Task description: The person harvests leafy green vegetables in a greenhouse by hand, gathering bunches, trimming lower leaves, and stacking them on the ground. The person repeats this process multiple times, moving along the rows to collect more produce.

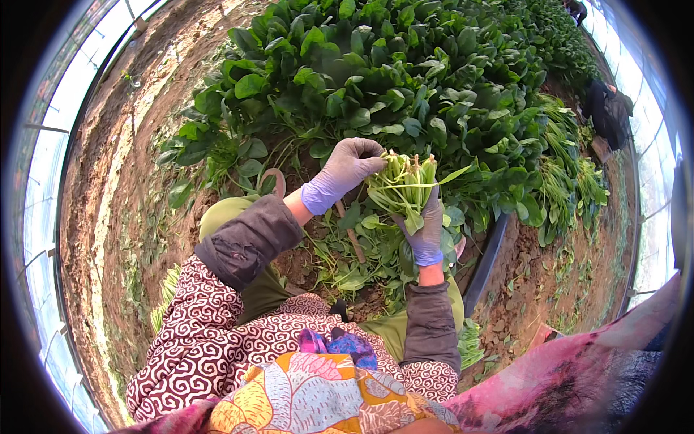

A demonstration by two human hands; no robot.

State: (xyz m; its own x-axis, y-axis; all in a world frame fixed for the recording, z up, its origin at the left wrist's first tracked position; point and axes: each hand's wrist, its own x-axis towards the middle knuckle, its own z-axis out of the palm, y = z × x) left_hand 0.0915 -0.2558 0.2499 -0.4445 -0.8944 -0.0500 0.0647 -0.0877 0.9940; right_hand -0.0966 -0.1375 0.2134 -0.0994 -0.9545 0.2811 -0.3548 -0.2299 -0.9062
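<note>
My right hand (425,225), in a soiled purple glove, grips a bunch of spinach (404,182) from the right, its cut stem ends pointing up. My left hand (352,165), gloved alike, touches the stems at the bunch's upper left, thumb and forefinger pinched near the cut ends. Whether a stem is between those fingers cannot be made out. Below the hands, loose leaves and stems (347,271) cover the soil between my knees. A wooden handle (351,233) lies among them, partly hidden by my left hand and the leaves.
Dense spinach (379,70) grows ahead. Picked bunches (553,173) lie in a row at the right. A dark plastic strip or bar (488,260) stands beside my right knee. A person in dark clothes (607,114) is far right. Clear film walls (49,190) bound both sides.
</note>
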